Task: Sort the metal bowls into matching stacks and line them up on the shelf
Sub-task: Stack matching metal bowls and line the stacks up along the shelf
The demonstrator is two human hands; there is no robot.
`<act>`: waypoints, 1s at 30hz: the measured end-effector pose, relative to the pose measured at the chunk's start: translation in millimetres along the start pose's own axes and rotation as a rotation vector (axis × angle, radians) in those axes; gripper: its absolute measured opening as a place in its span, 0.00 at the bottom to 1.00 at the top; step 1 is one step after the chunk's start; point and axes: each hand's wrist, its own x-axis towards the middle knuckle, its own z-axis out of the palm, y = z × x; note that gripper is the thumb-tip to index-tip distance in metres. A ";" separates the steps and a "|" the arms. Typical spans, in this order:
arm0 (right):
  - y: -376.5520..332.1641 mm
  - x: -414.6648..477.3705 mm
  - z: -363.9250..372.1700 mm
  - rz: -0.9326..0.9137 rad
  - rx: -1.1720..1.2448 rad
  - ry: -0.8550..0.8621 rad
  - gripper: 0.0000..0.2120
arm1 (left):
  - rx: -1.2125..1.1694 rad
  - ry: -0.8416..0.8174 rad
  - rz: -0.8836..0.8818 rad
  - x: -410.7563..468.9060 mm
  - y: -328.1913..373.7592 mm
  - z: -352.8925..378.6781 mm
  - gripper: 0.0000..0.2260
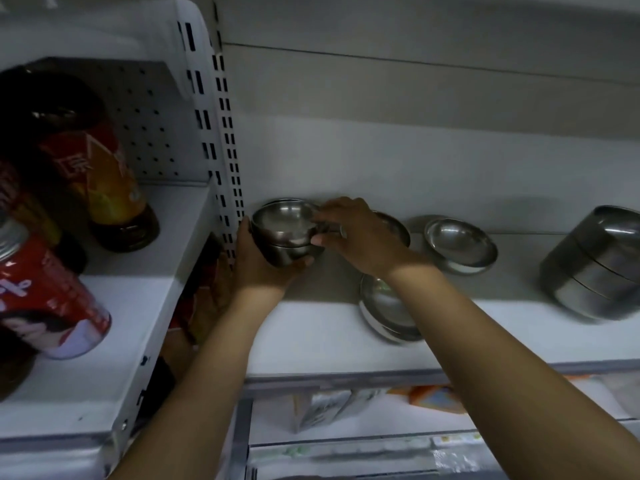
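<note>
Midway through the sorting job: you hold a small stack of nested bowls [285, 237] at the far left of the shelf [322, 334], hard by the slotted upright [225, 161]. Your left hand [263, 268] cups the stack from below and the side, its fingers curled round the lower bowl; your right hand [356, 237] comes over the top, its fingers [317, 241] pinching the rim of the upper bowl. Whether the stack rests on the shelf or hangs just above it cannot be told.

Done, by the look of it: a taller stack [595, 268] stands at the right end. Left to do: a single wide bowl [460, 245] tilts against the back wall, a shallow pile [388, 313] lies near the front edge beneath your right forearm, and another bowl [394, 226] sits half hidden behind your right hand. None of these yet forms a line.
</note>
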 end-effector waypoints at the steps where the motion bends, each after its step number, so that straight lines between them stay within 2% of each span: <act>1: -0.1 2.2 1.2 0.014 0.007 -0.007 0.18 | -0.030 -0.005 0.003 -0.7 0.0 0.5 0.45; 6: -3.5 6.6 1.4 0.023 0.071 0.034 0.13 | -0.056 -0.005 0.018 -2.8 1.1 -3.9 0.36; 9: -5.6 5.5 0.8 0.050 0.130 0.049 0.13 | 0.006 0.009 -0.015 -3.1 0.1 -5.4 0.40; 12: -4.6 2.4 1.2 0.060 0.185 0.065 0.12 | 0.106 0.022 -0.016 -5.0 1.3 -8.1 0.50; 17: -3.0 -2.1 -4.6 0.089 0.296 0.072 0.08 | -0.006 0.040 -0.033 -6.5 -1.6 -8.4 0.48; 19: -4.7 -4.6 -7.9 0.091 0.336 0.095 0.07 | -0.058 0.027 -0.055 -7.3 -2.1 -9.0 0.49; 24: -15.9 -15.1 -13.9 0.138 0.486 0.234 0.08 | -0.091 0.056 -0.071 -10.0 10.7 -9.1 0.47; 30: -26.3 -39.1 -23.9 0.266 0.726 0.475 0.09 | 0.021 0.223 -0.009 -23.2 42.5 -28.5 0.49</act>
